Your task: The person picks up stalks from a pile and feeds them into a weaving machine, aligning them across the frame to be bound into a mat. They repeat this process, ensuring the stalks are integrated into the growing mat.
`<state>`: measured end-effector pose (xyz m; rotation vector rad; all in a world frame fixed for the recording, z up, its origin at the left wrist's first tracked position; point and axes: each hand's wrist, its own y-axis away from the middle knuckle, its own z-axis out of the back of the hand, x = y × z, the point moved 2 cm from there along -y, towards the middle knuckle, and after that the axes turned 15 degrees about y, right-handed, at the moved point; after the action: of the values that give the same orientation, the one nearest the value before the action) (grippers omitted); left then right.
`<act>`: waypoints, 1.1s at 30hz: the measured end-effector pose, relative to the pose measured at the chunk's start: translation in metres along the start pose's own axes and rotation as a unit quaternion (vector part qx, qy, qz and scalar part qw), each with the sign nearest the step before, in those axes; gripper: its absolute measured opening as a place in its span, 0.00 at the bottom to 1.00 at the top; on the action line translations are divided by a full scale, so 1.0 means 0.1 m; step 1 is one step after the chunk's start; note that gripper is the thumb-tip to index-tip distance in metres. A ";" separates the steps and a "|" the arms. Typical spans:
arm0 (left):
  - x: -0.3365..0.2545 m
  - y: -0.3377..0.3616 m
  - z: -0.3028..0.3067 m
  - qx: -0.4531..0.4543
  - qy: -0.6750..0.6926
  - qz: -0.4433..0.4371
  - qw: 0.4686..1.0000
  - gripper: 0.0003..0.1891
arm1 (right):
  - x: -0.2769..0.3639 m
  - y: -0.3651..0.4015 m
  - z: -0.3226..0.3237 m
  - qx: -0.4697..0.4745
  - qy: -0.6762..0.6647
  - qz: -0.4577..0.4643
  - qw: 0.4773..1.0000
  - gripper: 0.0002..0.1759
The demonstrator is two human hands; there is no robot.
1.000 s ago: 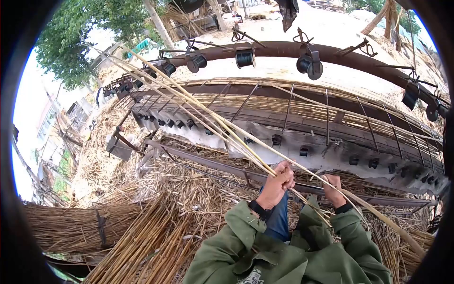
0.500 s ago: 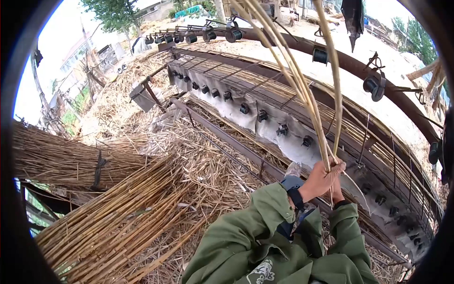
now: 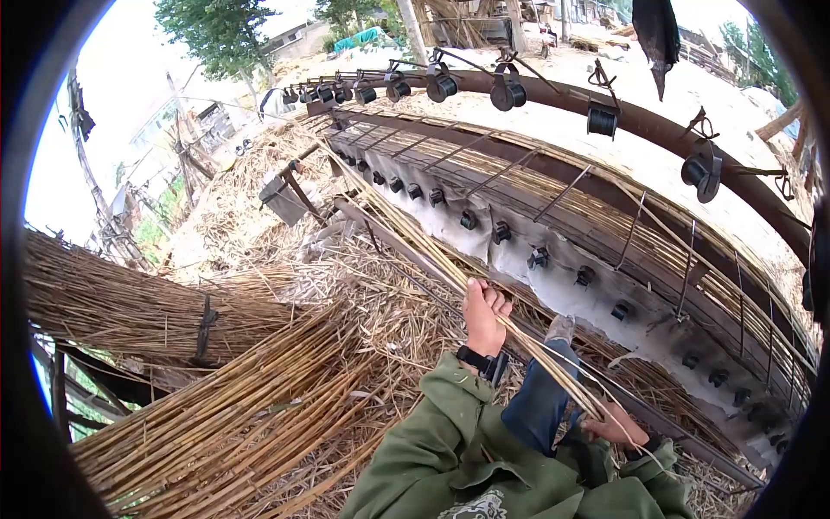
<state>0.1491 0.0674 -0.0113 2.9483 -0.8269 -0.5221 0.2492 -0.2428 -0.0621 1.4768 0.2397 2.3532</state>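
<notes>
A thin bundle of long reed stalks (image 3: pixel 550 356) slants across my front, from lower right up to the left along the metal rail. My left hand (image 3: pixel 487 316), with a dark watch at its wrist, is closed around the middle of the bundle. Lower down, my right hand (image 3: pixel 618 426) grips the butt ends, its fingers partly hidden. A pale loose strip curls past the right hand. Beyond the hands runs a long metal frame (image 3: pixel 558 268) with a grey sheet and a row of black spools (image 3: pixel 538 258) along it.
A curved brown pipe (image 3: pixel 644 125) carries more wire spools overhead. Loose reeds (image 3: pixel 225 411) lie in a pile at the lower left, below a tied reed bundle (image 3: pixel 112 298). Straw litter (image 3: pixel 380 316) covers the ground. A rusty rail (image 3: pixel 415 255) passes close to my left hand.
The reeds have swung down from nearly upright to a low slant toward the upper left. My hands, together before, are now apart: left hand up the stalks, right hand lower at their ends.
</notes>
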 end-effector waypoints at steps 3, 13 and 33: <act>0.07 0.00 0.02 -0.023 0.022 0.000 1.000 0.14 | -0.05 0.24 0.09 -0.010 -0.066 -0.039 0.997 0.12; 0.58 0.72 0.12 0.060 -0.054 0.109 0.991 0.13 | 0.26 -0.15 0.03 -0.211 0.027 0.050 0.976 0.06; 0.59 0.71 0.14 0.067 -0.119 0.193 0.972 0.08 | 0.33 0.21 0.36 -0.405 0.229 0.052 0.884 0.07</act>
<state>0.1560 -0.0230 -0.0344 2.7573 -1.4742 -0.8236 0.2642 -0.2509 -0.0123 0.5399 -0.6580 2.3776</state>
